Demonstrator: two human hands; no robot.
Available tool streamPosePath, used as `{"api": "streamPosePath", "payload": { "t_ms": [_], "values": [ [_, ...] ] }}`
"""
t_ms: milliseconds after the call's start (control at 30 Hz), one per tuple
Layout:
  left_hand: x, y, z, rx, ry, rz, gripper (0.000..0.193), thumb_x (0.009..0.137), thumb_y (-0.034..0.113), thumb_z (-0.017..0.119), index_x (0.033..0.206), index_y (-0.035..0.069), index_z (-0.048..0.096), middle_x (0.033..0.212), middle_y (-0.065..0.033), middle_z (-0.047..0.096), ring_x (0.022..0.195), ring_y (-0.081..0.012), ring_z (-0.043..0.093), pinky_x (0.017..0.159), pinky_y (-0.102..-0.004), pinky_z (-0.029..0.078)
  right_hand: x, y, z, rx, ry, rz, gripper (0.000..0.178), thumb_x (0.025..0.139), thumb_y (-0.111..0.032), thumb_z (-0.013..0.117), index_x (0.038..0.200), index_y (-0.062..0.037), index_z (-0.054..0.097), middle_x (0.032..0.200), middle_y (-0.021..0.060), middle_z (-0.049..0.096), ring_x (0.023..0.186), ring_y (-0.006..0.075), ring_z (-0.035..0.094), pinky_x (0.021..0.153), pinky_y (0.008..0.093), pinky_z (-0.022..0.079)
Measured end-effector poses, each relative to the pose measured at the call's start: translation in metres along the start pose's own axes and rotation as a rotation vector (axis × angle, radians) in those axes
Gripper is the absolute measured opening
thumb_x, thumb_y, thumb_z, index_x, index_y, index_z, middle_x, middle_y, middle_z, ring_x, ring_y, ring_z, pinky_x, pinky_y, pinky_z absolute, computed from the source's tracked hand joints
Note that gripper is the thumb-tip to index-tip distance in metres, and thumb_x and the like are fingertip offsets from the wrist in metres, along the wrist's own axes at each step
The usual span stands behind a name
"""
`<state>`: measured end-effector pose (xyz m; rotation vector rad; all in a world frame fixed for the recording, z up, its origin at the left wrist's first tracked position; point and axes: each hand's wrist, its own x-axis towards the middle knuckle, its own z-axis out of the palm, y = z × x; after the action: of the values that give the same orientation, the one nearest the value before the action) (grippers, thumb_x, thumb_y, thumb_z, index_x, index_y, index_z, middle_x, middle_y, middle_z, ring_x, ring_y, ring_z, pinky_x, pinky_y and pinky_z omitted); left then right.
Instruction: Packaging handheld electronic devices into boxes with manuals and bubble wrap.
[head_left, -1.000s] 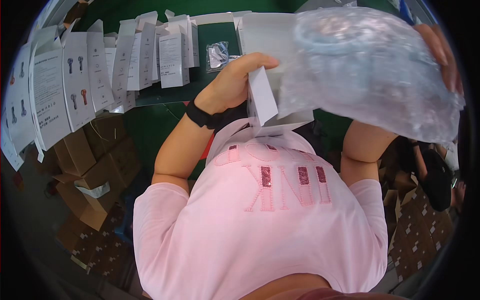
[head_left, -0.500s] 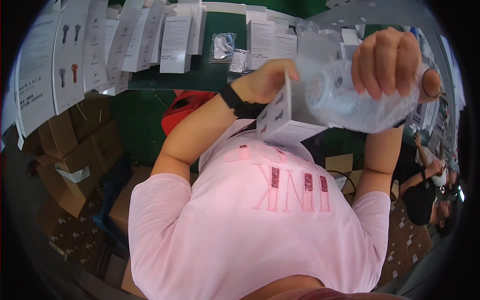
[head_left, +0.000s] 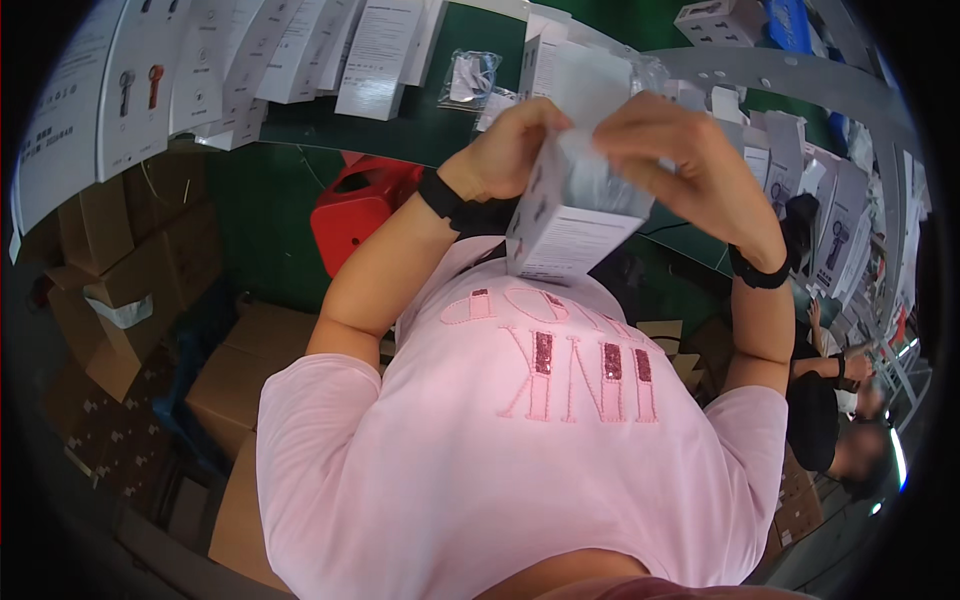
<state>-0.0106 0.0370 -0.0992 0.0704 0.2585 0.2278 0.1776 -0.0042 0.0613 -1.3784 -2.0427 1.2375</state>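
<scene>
A white printed carton (head_left: 572, 243) stands tilted in front of my chest with its top open. My left hand (head_left: 512, 148) holds its left side near the upper edge, thumb at the rim. Inside the opening sits a bundle in clear, bubbly plastic wrap (head_left: 592, 185); what it wraps cannot be made out. My right hand (head_left: 672, 150) reaches over the opening from the right, its bent fingers on the plastic. Those fingers are slightly blurred.
Several white cartons (head_left: 380, 60) line the green table (head_left: 420, 135) at the left and back. Small clear bags (head_left: 470, 78) lie behind my left hand. A red stool (head_left: 362, 215) and brown cardboard boxes (head_left: 245, 360) stand below. Other people (head_left: 835, 410) are at the far right.
My right hand has brought the plastic-wrapped bundle left and down into the carton. The carton's mouth now surrounds it. My left hand has shifted slightly left, still on the carton.
</scene>
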Motion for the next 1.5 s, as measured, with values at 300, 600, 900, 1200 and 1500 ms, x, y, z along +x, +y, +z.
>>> {"api": "streamPosePath", "payload": {
  "t_ms": [300, 600, 900, 1200, 1500],
  "values": [
    [-0.105, -0.001, -0.001, 0.005, 0.228, 0.254, 0.085, 0.084, 0.055, 0.046, 0.134, -0.013, 0.041, 0.12, -0.0297, 0.056, 0.113, -0.0422, 0.056, 0.103, -0.0492, 0.041, 0.112, 0.137, 0.026, -0.219, 0.188, 0.158, 0.037, 0.082, -0.02, 0.068, 0.117, -0.0056, 0.064, 0.108, 0.0124, 0.067, 0.102, 0.026, 0.061, 0.089, 0.0339, 0.048],
    [-0.124, 0.022, -0.006, 0.098, 0.348, 0.387, 0.087, 0.085, 0.058, 0.043, 0.136, -0.012, 0.037, 0.123, -0.0278, 0.056, 0.111, -0.0392, 0.058, 0.1, -0.0469, 0.044, 0.179, 0.204, 0.155, -0.545, 0.079, 0.18, 0.015, 0.078, -0.007, 0.058, 0.091, -0.0024, 0.064, 0.088, 0.0196, 0.066, 0.084, 0.0386, 0.065, 0.075, 0.0469, 0.053],
    [-0.085, 0.031, 0.017, 0.017, 0.169, 0.35, 0.047, 0.096, 0.035, 0.048, 0.129, 0.002, 0.05, 0.121, -0.0112, 0.061, 0.111, -0.0241, 0.059, 0.098, -0.0376, 0.044, 0.089, -0.064, -0.005, 0.152, 0.209, -0.055, 0.015, 0.082, -0.004, 0.069, 0.096, -0.0022, 0.067, 0.086, -0.0003, 0.065, 0.079, 0.0066, 0.059, 0.07, 0.0212, 0.048],
    [-0.036, 0.012, 0.064, 0.176, 0.097, 0.117, 0.049, 0.1, 0.04, 0.041, 0.134, 0.004, 0.049, 0.124, -0.0078, 0.06, 0.11, -0.0193, 0.059, 0.097, -0.0341, 0.045, 0.066, -0.058, -0.033, 0.003, -1.05, 0.047, 0.034, 0.082, -0.021, 0.071, 0.098, 0.007, 0.059, 0.078, 0.022, 0.063, 0.072, 0.0375, 0.062, 0.065, 0.0386, 0.05],
    [-0.045, 0.02, 0.051, 0.427, -0.074, 0.25, 0.054, 0.082, 0.023, 0.064, 0.127, -0.003, 0.052, 0.123, -0.0131, 0.059, 0.111, -0.022, 0.058, 0.097, -0.0314, 0.044, -0.005, -0.068, -0.037, 0.065, 0.219, 0.141, 0.049, 0.079, -0.013, 0.073, 0.124, -0.0015, 0.058, 0.111, 0.0116, 0.066, 0.09, 0.0172, 0.065, 0.083, 0.0309, 0.053]
  ]
}}
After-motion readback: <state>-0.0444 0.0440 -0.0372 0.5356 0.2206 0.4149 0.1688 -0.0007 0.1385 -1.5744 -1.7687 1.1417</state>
